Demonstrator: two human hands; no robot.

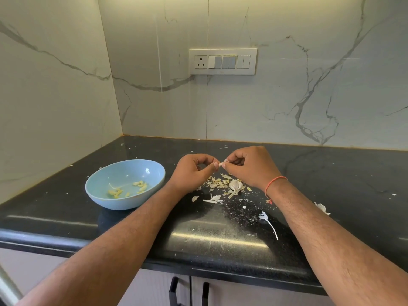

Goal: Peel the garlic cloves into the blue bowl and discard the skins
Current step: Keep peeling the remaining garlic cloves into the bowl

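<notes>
Pinching one tiny garlic clove [221,163] between both hands [223,164], probably pulling skin off. Kept right of the blue bowl [106,196], above the skins [217,184].

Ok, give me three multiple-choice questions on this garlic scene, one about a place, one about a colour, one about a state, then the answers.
1. Where does the partly broken white garlic bulb lie?
A. in the bowl
B. on the black stone counter, among loose skins
C. on the wall

2. What colour is the round shallow bowl?
A. red
B. light blue
C. black

3. What are the two hands doing?
A. resting flat
B. pinching one small garlic clove between them
C. lifting the bowl

Answers: B, the bulb sits on the counter below the right hand; B, its rim is light blue; B, fingers of left hand and right hand meet on the clove.
</notes>
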